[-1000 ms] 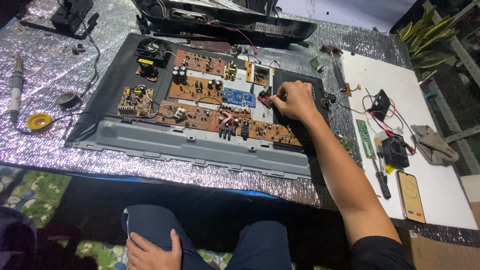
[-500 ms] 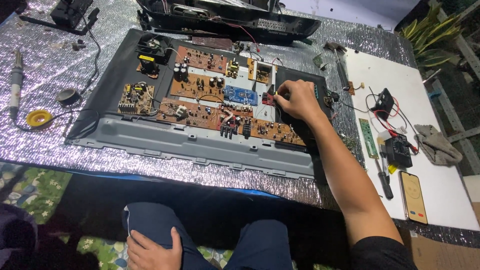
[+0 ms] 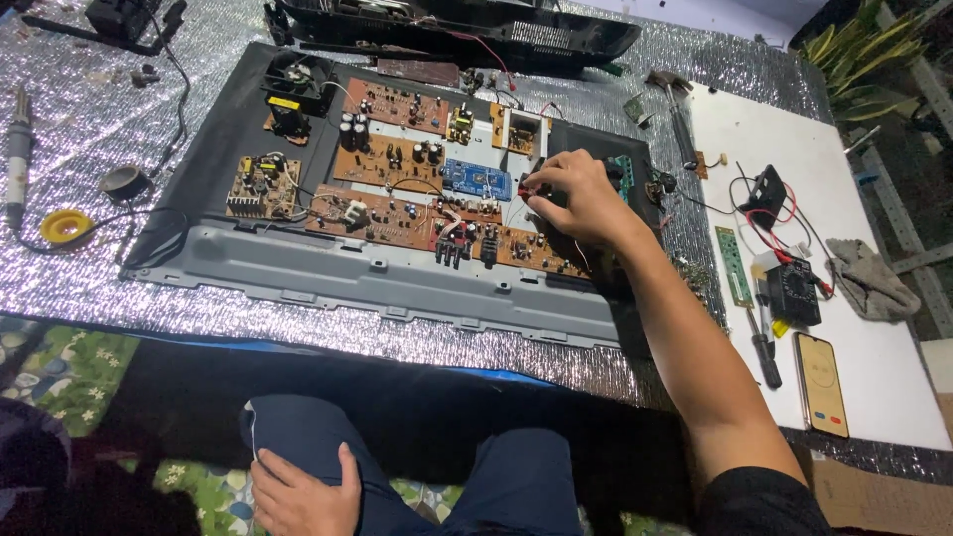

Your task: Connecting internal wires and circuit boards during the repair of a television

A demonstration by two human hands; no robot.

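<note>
My right hand (image 3: pixel 579 201) reaches over an opened flat chassis (image 3: pixel 328 273) and pinches a small red part (image 3: pixel 523 190) at the right side of the brown circuit boards (image 3: pixel 397 164). A small blue board (image 3: pixel 476 180) lies just left of the fingers. My left hand (image 3: pixel 301 492) rests flat on my thigh, on dark blue trousers, holding nothing.
A black multimeter (image 3: pixel 791 290) with red and black leads, a screwdriver (image 3: pixel 762 345), a narrow green board strip (image 3: pixel 735 264), a phone (image 3: pixel 822 383) and a grey rag (image 3: pixel 870 277) lie on a white board at right. A solder reel (image 3: pixel 66 226) and a soldering iron (image 3: pixel 18 159) lie at left. A black back cover (image 3: pixel 467 32) is at top.
My right hand stays at the same spot on the boards, fingers shifting slightly on the red part. The left hand has not moved off my thigh.
</note>
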